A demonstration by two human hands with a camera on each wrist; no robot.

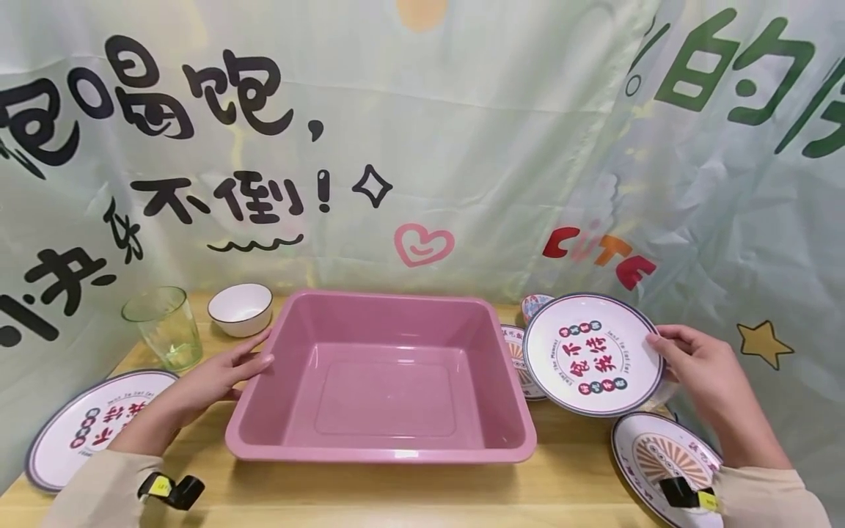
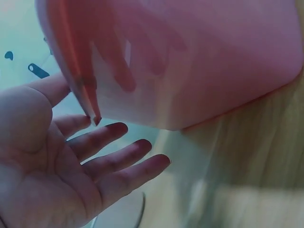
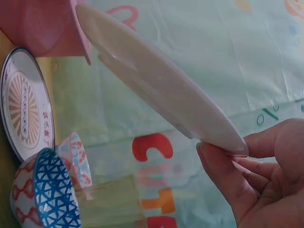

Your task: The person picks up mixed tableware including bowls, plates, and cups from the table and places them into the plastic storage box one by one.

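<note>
My left hand (image 1: 214,378) is at the left rim of a pink plastic basin (image 1: 389,396), its fingertips touching the rim. In the left wrist view several of its fingers (image 2: 128,175) stretch out loosely below the rim, apart from it. With thumb and fingers, my right hand (image 1: 703,367) pinches the right edge of a white plate (image 1: 594,400) with a dark rim and red lettering. The plate is raised and tilted beside the basin's right side. From the right wrist, the plate's pale underside (image 3: 161,80) shows.
At left stand a green glass (image 1: 165,330), a white bowl (image 1: 240,308) and a lettered plate (image 1: 66,422). A sunburst plate (image 1: 650,455) lies at front right; another (image 3: 26,109) lies behind the held plate, near a blue-and-red patterned bowl (image 3: 54,194). A printed curtain (image 1: 422,147) hangs behind.
</note>
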